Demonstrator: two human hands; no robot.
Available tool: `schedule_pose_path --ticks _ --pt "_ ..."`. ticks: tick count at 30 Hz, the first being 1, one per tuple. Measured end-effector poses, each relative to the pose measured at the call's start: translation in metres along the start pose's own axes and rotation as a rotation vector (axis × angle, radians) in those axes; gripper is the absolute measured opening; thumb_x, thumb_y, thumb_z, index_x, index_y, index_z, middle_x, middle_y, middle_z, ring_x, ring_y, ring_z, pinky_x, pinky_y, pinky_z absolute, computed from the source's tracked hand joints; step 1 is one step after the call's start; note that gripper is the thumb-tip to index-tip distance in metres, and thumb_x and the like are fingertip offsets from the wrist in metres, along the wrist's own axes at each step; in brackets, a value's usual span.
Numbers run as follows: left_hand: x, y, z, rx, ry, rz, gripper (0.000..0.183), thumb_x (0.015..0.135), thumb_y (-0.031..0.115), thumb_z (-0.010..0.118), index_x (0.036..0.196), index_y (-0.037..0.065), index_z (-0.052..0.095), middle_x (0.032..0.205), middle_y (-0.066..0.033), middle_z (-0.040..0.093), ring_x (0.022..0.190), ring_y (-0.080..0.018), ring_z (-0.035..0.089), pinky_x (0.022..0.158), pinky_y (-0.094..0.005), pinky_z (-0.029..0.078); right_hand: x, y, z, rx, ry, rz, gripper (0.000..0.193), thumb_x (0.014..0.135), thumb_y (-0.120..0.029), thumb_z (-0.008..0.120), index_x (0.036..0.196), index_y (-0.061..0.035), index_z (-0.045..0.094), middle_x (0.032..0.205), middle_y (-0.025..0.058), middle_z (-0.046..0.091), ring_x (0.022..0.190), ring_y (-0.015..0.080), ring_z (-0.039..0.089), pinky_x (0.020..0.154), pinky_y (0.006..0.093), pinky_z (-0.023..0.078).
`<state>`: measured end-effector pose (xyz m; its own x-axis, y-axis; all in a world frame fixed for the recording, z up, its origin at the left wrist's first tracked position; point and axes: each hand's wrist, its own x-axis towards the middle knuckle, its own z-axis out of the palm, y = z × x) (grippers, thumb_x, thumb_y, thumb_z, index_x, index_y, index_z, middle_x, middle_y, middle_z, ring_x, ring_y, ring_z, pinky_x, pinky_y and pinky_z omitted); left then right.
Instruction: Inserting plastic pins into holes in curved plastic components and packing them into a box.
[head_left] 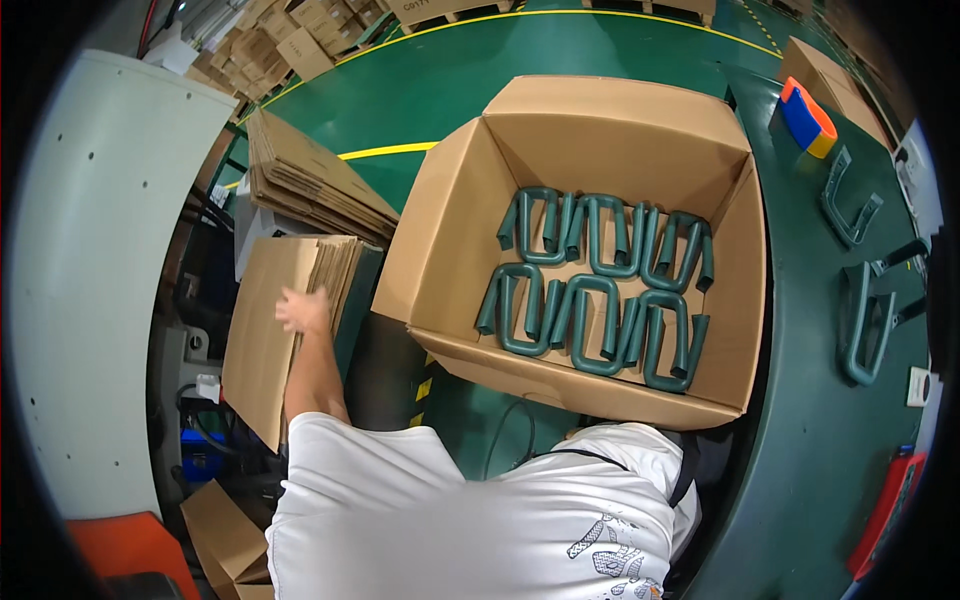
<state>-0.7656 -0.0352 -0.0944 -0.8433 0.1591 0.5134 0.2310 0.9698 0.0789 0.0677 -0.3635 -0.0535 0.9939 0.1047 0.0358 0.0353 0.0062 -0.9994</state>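
My left hand [303,309] reaches to the left, its fingers spread over the face of the front sheet in a stack of flat cardboard sheets [263,335]. I see no sheet lifted away from that stack. My right hand is out of sight; only the white sleeve [630,445] on that side shows, below the box. In front of me stands an open cardboard box [590,385] with its flaps folded outward. Inside lie several dark green bent-tube metal parts [595,325], set out in two rows on the box bottom.
More folded cardboard [310,175] leans behind the stack. On the right, a green workbench [770,430] carries loose green bent parts [858,325], an orange-and-blue tape dispenser [808,120] and a red object [885,515]. A pale machine panel [110,280] stands left. An open carton [222,535] sits lower left.
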Motion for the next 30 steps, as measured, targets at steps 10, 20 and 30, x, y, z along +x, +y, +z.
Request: schedule_pose_path --ticks 10,20,30 --pt "0.026 -0.058 0.025 0.052 -0.146 0.172 0.030 0.072 0.017 0.065 0.100 0.007 0.065 0.103 -0.0179 0.059 0.107 -0.0321 0.048 0.086 -0.0460 0.039 0.006 0.007 -0.001 -0.025 0.000 0.016 0.036 0.095 -0.040 0.043 0.090 -0.0055 0.053 0.055 0.0013 0.035 0.045 0.0155 0.038 0.041 0.0268 0.030" --pt "0.029 -0.053 -0.010 0.357 -0.178 0.016 0.026 0.081 0.024 0.058 0.100 0.009 0.066 0.108 -0.0084 0.055 0.112 -0.0228 0.044 0.084 -0.0379 0.041 -0.007 -0.007 0.013 -0.062 -0.046 -0.055 0.040 0.096 -0.032 0.042 0.072 -0.0015 0.052 0.054 0.0059 0.040 0.043 0.0174 0.039 0.041 0.0292 0.032" --pt "0.034 -0.040 -0.003 -0.115 0.165 0.568 0.015 0.067 0.010 0.063 0.080 0.004 0.063 0.097 -0.0127 0.055 0.101 -0.0318 0.046 0.083 -0.0418 0.040 0.006 0.001 0.004 -0.021 0.033 -0.029 0.035 0.093 -0.027 0.048 0.075 0.0015 0.056 0.054 0.0079 0.043 0.042 0.0185 0.041 0.040 0.0302 0.033"
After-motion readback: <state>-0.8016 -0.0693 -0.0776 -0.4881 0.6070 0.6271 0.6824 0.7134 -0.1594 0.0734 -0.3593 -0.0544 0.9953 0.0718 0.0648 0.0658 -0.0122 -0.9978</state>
